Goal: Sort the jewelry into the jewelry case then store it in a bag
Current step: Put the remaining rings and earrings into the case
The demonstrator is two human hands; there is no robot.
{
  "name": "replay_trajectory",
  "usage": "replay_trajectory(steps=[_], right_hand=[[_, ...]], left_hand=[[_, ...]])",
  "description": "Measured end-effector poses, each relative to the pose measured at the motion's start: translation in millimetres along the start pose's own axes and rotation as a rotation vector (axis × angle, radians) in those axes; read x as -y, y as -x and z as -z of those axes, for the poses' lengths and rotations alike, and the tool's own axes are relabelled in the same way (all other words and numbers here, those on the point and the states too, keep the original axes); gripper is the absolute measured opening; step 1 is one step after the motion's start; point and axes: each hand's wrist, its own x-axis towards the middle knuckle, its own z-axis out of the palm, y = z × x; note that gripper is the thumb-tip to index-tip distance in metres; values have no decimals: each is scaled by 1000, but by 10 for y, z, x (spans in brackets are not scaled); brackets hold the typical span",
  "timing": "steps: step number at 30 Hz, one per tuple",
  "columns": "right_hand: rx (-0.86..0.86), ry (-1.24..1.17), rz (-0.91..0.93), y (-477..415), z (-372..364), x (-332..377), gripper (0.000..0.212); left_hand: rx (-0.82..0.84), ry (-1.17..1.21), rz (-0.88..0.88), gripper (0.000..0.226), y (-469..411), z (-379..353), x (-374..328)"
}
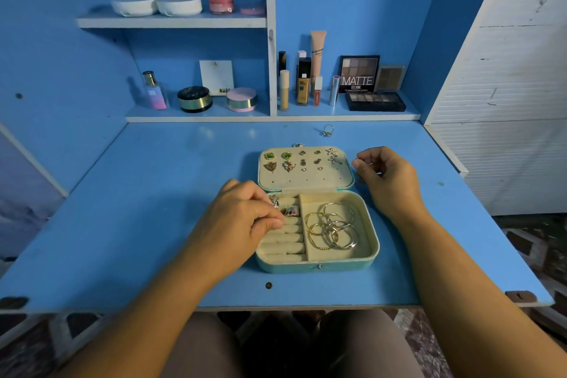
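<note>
An open teal jewelry case (319, 265) lies flat on the blue desk (153, 193). Its lid panel (306, 181) carries several earrings. The right tray compartment holds several gold and silver bangles (333, 225). My left hand (245, 215) rests over the ring rolls, fingers pinching at a ring (291, 211) with a red and black face seated in the rolls; a silver ring (274, 201) sits just behind it. My right hand (386, 175) hovers beside the lid's right edge, fingertips pinching a thin silver ring (361, 159). One more ring (328, 130) lies loose on the desk behind the case.
Cosmetics stand on the shelf behind the desk: a perfume bottle (154, 90), powder jars (194, 99), tubes (318, 52) and eyeshadow palettes (376, 100). An upper shelf holds round white containers (156, 5). A white slatted panel (506, 86) stands to the right. No bag is in view.
</note>
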Motion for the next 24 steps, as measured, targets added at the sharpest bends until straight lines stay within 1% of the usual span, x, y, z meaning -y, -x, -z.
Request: replay_trajectory(steps=[3,6,11,12,14,16,17,18,20,22,24], right_hand=[[2,-1,6,-6,0,0,10],[8,-6,7,-7,-10,-11,9],[2,40,14,-8,-10,-10,6],[3,38,14,1,-10,-1,6],[-2,11,29,31,-6,53,8],[-13,-8,59,69,-4,163,13],[-5,-5,81,104,-9,241,14],[17,-4,105,149,-22,324,14],[120,-11,143,296,-68,476,15],[263,14,191,503,-135,570,16],[357,101,308,680,-203,595,14]], left_hand=[[-25,68,51,17,75,-26,21],[-33,53,66,12,76,11,7],[65,24,113,11,19,97,-35],[51,48,108,12,12,102,-12],[-38,103,124,15,-7,96,91],[-123,70,179,21,-46,60,270],[-124,26,221,26,-64,38,362],[-92,-18,266,34,-77,12,444],[0,-87,320,47,-84,-40,547],[69,-118,352,51,-79,-82,585],[92,-126,366,56,-79,-96,595]])
